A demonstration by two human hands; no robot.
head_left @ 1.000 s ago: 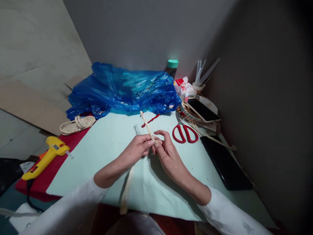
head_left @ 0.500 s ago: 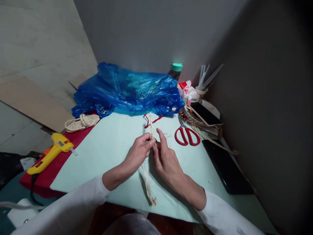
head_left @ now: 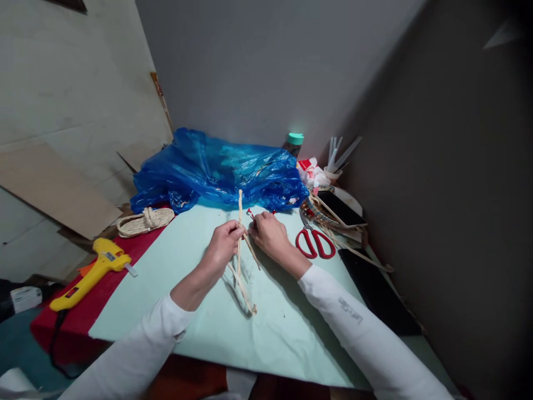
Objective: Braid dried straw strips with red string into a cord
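Observation:
My left hand [head_left: 225,244] pinches a pale braided straw cord [head_left: 240,203]. One end of it stands up above the fingers, and loose strands [head_left: 244,291] hang below toward the front of the table. Just to the right, my right hand [head_left: 268,233] is bent down over a short red cord [head_left: 250,213], with its fingertips closed on it. Bits of the red cord show on both sides of that hand; its middle is hidden. Red-handled scissors [head_left: 315,244] lie to the right of my right hand, apart from it.
A blue plastic bag [head_left: 216,166] lies along the back. On the left are a woven straw slipper [head_left: 145,221] and a yellow glue gun [head_left: 91,272]. A phone [head_left: 341,208], a basket-like item [head_left: 318,214] and a black flat object [head_left: 377,289] line the right.
My right hand has left the pale cord and moved forward to the red cord. My left hand keeps hold of the pale cord, whose strands now spread apart. The view has tilted up.

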